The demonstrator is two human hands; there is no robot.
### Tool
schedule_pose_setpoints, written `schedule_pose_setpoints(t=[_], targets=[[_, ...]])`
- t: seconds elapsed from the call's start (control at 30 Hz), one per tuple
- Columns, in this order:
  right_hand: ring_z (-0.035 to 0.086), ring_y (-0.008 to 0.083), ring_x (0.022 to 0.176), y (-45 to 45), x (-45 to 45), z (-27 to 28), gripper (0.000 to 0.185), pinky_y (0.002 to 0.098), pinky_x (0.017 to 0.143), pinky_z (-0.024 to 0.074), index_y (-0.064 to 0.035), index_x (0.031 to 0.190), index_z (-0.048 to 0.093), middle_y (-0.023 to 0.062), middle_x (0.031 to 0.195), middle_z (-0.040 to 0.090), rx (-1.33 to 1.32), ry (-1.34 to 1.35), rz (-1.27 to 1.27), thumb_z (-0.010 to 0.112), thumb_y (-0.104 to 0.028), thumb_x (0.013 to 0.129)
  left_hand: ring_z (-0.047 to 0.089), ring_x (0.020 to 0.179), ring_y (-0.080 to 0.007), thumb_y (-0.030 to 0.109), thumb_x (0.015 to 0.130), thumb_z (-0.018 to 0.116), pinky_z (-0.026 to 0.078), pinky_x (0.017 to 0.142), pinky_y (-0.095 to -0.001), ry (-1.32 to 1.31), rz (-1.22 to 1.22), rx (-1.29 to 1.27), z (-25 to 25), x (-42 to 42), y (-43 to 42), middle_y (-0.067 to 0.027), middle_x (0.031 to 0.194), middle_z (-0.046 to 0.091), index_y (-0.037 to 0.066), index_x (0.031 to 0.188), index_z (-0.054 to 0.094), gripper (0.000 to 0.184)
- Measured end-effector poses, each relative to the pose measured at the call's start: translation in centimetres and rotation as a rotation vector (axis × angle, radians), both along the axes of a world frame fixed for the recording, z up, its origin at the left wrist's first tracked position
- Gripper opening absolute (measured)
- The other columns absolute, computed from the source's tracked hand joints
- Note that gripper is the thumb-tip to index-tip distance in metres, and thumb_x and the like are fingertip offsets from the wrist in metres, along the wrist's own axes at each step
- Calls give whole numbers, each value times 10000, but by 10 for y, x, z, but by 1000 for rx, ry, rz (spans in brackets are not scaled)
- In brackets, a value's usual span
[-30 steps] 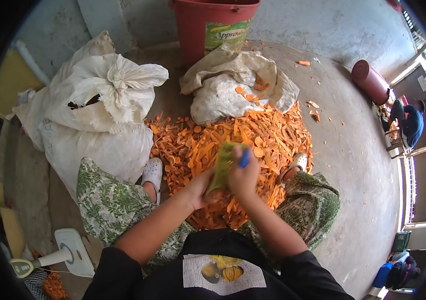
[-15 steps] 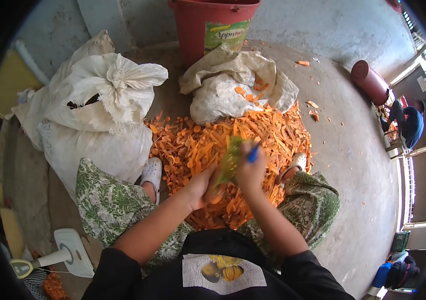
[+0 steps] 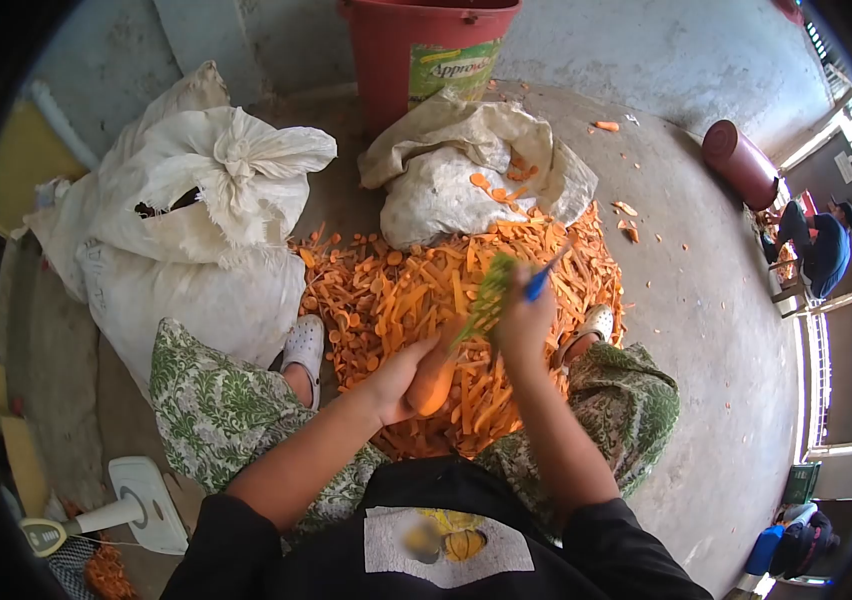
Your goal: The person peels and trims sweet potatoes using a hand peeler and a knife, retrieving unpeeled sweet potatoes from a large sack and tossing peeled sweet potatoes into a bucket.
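Note:
A whole orange carrot [image 3: 432, 386] rests in my left hand [image 3: 399, 380], whose fingers are wrapped round it, its rounded end toward me. My right hand [image 3: 526, 325] is closed, above and right of the carrot. From that fist, a green slotted tool [image 3: 491, 292], blurred by motion, sticks out to the left near the carrot's far end. A blue handle [image 3: 537, 284] with a thin, blade-like tip also shows at the fist; its exact kind is unclear. Below both hands spreads a heap of carrot peelings and slices [image 3: 386, 300], between my feet.
A whitish sack [image 3: 486, 185] lies behind the heap, with a red bucket [image 3: 386, 60] beyond it. Large tied white sacks [image 3: 196, 270] stand at left. A scale [image 3: 151, 505] is at lower left. At right are a toppled reddish container [image 3: 741, 165] and a seated person [image 3: 826, 255].
My right hand has moved slightly up and right with the green tool. The carrot now shows more fully in my left hand. The seated person's head has shifted.

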State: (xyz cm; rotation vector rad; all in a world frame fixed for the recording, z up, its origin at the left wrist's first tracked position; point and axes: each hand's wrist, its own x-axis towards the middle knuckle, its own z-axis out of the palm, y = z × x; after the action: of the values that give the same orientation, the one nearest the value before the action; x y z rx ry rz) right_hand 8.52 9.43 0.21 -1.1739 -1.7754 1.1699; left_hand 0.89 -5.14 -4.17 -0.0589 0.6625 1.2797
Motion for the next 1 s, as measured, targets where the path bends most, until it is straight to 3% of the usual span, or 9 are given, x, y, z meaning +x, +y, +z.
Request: schedule_pose_setpoints(t=[0.1,0.17,0.37,0.47,0.63,0.77,0.9,0.93,1.0], targets=[[597,323,615,-57,-1,3,68,372,536,442,-30,840,528,188,654,566,243,4,193,523,-49,776,579,743,-179,333,915,330,497,603,-306,115,106,-182,24,1,3,-61,839,573,67,952,514,325],[589,347,620,-55,-1,1,79,383,534,442,-24,845,529,189,643,560,264,-114,210,529,-49,771,592,696,-137,317,905,341,501,565,-287,209,84,-224,10,5,1,-43,803,575,71,983,519,313],[476,103,440,46,-3,-13,264,245,391,387,-36,804,554,43,601,572,-63,181,-311,379,-198,918,536,714,-171,365,913,346,466,609,-304,163,-166,22,10,16,-3,-90,835,553,36,1032,471,371],[468,86,438,41,3,-3,283,207,367,371,-38,748,531,43,599,542,-441,336,-293,381,-210,915,530,703,-170,377,910,352,464,563,-299,108,-82,33,12,7,2,-79,815,542,51,1024,475,366],[509,153,523,-51,-1,-17,159,298,475,391,4,805,521,87,606,547,129,105,123,502,-145,857,539,669,-151,349,902,373,442,516,-274,136,80,-116,12,-2,3,-33,757,545,81,969,512,309],[474,154,478,-31,-7,-16,204,305,445,371,0,761,516,82,558,508,128,103,23,499,-173,867,566,677,-134,349,910,351,448,539,-273,70,-50,90,-29,0,1,-44,800,580,69,957,526,334],[399,90,427,59,4,-32,271,257,391,326,-21,735,518,7,537,447,-155,133,-430,441,-224,897,550,664,-142,383,919,332,453,557,-275,138,-31,-224,46,18,4,-52,768,553,47,934,518,384],[399,90,427,59,3,-32,271,257,391,326,-21,735,518,7,537,447,-155,137,-432,441,-224,897,554,673,-146,390,915,344,460,562,-286,74,-85,37,27,11,-1,-53,787,556,46,958,509,383],[393,69,423,41,3,-15,265,236,378,322,-26,755,523,-4,548,451,-274,287,-299,425,-221,905,559,681,-147,392,914,344,465,564,-293,18,-28,47,5,1,2,-53,804,565,50,972,504,382]])
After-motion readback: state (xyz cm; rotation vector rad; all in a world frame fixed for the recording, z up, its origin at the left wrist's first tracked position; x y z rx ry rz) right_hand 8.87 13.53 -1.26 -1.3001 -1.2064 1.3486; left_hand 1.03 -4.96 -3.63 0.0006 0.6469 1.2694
